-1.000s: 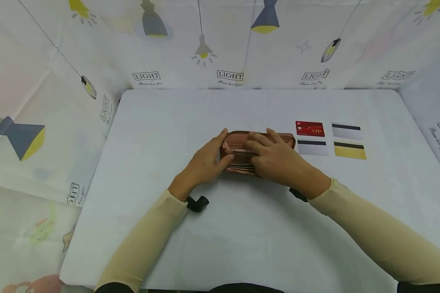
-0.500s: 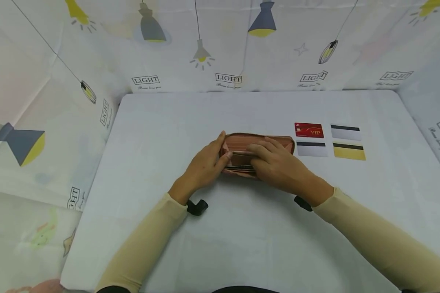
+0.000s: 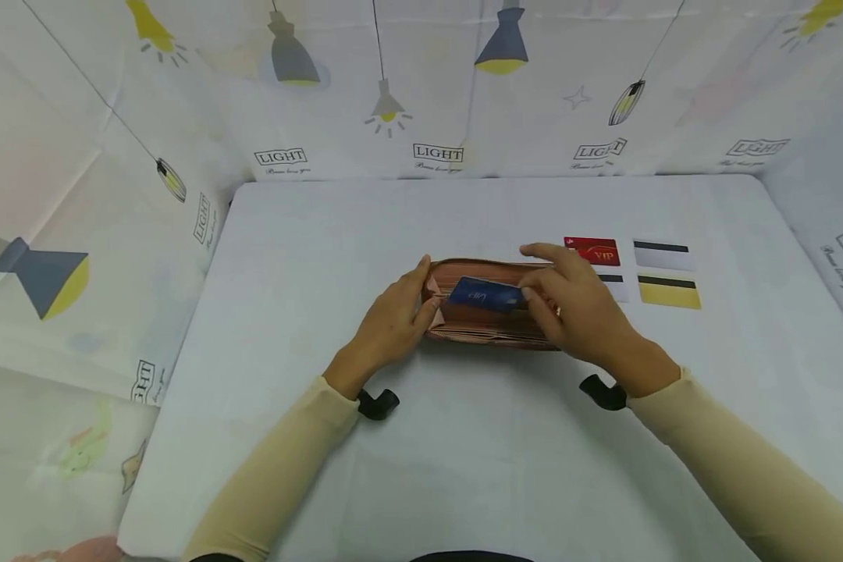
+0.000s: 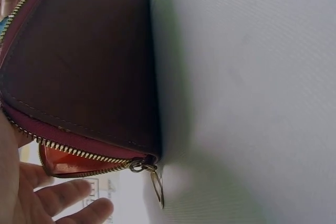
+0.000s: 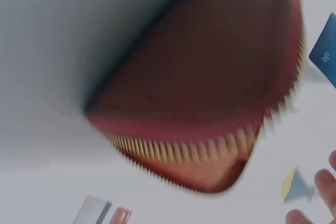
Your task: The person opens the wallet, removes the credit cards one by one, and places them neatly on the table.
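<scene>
A brown zip-around wallet (image 3: 464, 270) stands unzipped on the white table, its pink lining and inner slots facing up. My left hand (image 3: 389, 324) grips its left end, thumb over the inner edge and fingers along the outside. A blue VIP card (image 3: 483, 295) is pinched at its right end by my right hand (image 3: 590, 312) and lies over the wallet's opening. In the left wrist view the zipper pull (image 4: 157, 187) hangs at the wallet's corner. The right wrist view shows the blue card (image 5: 326, 51) above the wallet, apart from its toothed rim.
Right of the wallet lie a red VIP card (image 3: 593, 250), a striped silver card (image 3: 663, 256) and a gold card (image 3: 670, 293). Another striped silver card (image 3: 614, 289) is partly covered by my right hand. A lamp-print cloth (image 3: 351, 117) rises behind the table (image 3: 323, 234).
My right hand was reaching into the wallet; it has drawn back to the right and up with the blue card, now in sight. My left hand keeps its hold on the wallet's left end.
</scene>
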Demonstrator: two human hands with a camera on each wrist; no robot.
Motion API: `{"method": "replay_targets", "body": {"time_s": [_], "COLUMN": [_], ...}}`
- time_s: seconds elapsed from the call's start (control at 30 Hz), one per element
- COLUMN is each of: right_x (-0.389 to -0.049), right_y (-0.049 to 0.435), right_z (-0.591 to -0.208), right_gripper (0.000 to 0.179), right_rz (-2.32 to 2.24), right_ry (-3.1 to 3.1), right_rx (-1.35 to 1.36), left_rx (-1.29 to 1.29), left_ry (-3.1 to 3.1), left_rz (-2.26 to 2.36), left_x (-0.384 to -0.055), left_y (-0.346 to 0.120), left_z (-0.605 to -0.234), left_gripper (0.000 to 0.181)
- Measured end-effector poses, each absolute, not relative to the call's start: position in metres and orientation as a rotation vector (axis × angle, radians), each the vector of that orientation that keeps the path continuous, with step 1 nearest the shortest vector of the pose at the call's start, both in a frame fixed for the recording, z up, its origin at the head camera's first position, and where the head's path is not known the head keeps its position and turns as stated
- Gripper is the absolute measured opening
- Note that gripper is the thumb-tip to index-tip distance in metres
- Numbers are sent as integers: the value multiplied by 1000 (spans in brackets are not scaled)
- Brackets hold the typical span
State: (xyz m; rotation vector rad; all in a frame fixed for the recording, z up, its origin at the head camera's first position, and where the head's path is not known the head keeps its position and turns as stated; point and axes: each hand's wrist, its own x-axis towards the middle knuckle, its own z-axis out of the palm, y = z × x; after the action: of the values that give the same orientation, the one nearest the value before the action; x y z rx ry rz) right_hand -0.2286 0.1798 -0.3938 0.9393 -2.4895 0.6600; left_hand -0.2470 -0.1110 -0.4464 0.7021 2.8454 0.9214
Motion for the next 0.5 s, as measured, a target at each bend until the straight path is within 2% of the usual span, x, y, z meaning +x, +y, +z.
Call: {"method": "replay_targets", "body": {"time_s": [0.23, 0.5], "right_x": [-238, -246], "right_y": [223, 307], "right_z": [-377, -379], "right_gripper": [12, 26], "right_rz": [859, 942], "right_ry": [-2557, -2859], "right_rx": [675, 315], "left_rx": [684, 658], "left_ry": [2817, 2787], "left_rz": [944, 971], "left_x": [-245, -243], "left_y": [-108, -108], "left_z": [-445, -444], "left_gripper": [70, 77]}}
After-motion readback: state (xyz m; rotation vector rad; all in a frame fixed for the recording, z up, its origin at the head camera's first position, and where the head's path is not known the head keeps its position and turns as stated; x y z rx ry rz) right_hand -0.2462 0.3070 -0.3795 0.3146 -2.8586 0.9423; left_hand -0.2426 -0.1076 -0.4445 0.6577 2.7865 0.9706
